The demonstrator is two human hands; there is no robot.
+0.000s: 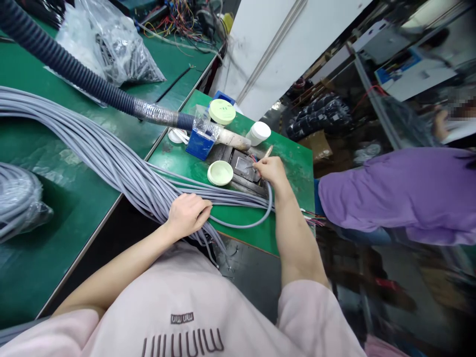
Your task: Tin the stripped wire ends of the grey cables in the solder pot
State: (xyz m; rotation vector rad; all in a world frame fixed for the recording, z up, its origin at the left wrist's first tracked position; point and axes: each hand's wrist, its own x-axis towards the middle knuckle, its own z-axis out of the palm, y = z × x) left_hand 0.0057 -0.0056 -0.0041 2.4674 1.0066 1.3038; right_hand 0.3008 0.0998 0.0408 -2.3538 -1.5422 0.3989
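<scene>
My right hand is closed in a pinch on the end of a grey cable, whose thin coloured wires fan out from the fingertips. The wire ends are over a small square metal pot with a shiny, silvery surface; I cannot tell whether they touch it. The cable loops down and back toward my left hand. That hand is closed over the thick bundle of grey cables, its fingers curled down and partly hidden. A round pale lid-like dish lies left of the pot.
A ribbed hose ends in a pale nozzle beside a blue box. Behind stand a yellow-green tub and a white tub. Stripped cable ends overhang the right edge. A person in a purple top is at right.
</scene>
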